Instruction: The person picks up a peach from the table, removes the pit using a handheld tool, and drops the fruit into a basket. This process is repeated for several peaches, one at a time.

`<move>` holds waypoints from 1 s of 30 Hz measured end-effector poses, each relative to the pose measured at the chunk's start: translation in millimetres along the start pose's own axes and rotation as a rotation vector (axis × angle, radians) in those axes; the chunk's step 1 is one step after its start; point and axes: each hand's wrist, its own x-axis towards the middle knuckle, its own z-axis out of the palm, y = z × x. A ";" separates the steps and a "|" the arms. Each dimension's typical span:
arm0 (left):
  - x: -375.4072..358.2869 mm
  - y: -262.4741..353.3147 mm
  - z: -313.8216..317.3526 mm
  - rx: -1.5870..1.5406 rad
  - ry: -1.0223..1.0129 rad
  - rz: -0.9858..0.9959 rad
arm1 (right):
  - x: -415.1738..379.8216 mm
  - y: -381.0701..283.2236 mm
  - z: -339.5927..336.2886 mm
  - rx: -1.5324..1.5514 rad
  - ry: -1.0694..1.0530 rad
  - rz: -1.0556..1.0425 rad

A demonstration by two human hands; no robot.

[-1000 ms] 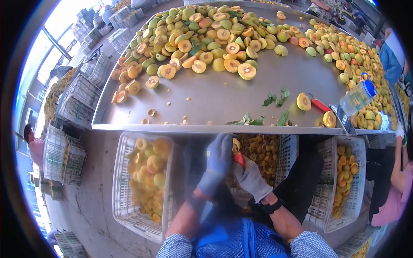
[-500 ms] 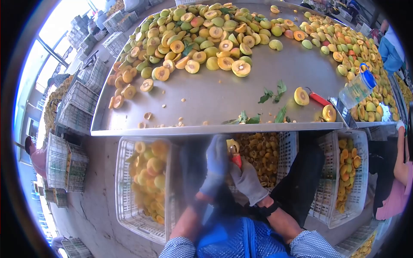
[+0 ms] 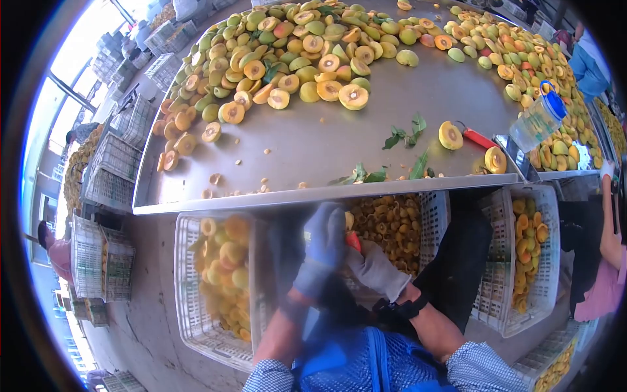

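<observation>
My left hand point(image 3: 324, 240), in a pale glove, is closed and slightly blurred. At its right edge shows a sliver of a yellow peach half point(image 3: 349, 219), mostly hidden by the glove. My right hand point(image 3: 379, 269), also gloved, grips a red-handled pitting tool point(image 3: 353, 241). The handle's end points up at the peach half; the tool's tip is hidden. Both hands are close together over a crate point(image 3: 434, 225) of cut, hollowed fruit pieces between my knees.
A metal table point(image 3: 274, 144) bears heaps of peach halves point(image 3: 307, 46), leaves point(image 3: 408, 134), another red-handled tool point(image 3: 480, 138) and a blue-lidded plastic jar point(image 3: 539, 121). White crates of fruit flank me, left point(image 3: 186, 281) and right point(image 3: 499, 261). A co-worker's gloved hand point(image 3: 608, 169) is at far right.
My view has shifted slightly. My hands stay together, but the left one now covers more of the peach half and the tool's metal end, which showed before.
</observation>
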 end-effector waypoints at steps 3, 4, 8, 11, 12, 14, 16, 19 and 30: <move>-2.3 -7.0 -0.3 -0.036 -0.046 -0.074 | -4.1 8.0 10.0 -0.136 0.181 -0.116; -6.3 -15.2 -3.1 -0.015 -0.095 -0.140 | -2.9 15.5 9.3 -0.137 0.186 -0.118; -8.4 -12.9 -10.0 -0.158 -0.153 -0.422 | -15.1 12.5 5.6 0.124 -0.042 0.146; 0.7 -13.0 -21.9 0.060 -0.329 -0.463 | -13.2 19.0 17.3 0.231 -0.083 0.329; 0.7 -22.0 -29.3 0.259 -0.450 -0.258 | -16.1 18.1 23.5 0.358 -0.048 0.229; 12.7 25.5 -15.9 0.084 -0.334 -0.466 | -20.9 18.7 29.9 0.582 -0.039 0.155; 7.6 -21.1 -20.9 -0.014 -0.369 -0.285 | -15.3 24.1 27.0 0.597 -0.092 0.154; -5.1 -8.6 -10.2 -0.420 -0.243 -0.382 | -13.7 42.5 25.4 0.594 -0.135 0.201; 3.9 18.8 -21.3 -0.045 -0.383 -0.293 | -24.1 18.2 43.3 0.321 0.129 -0.161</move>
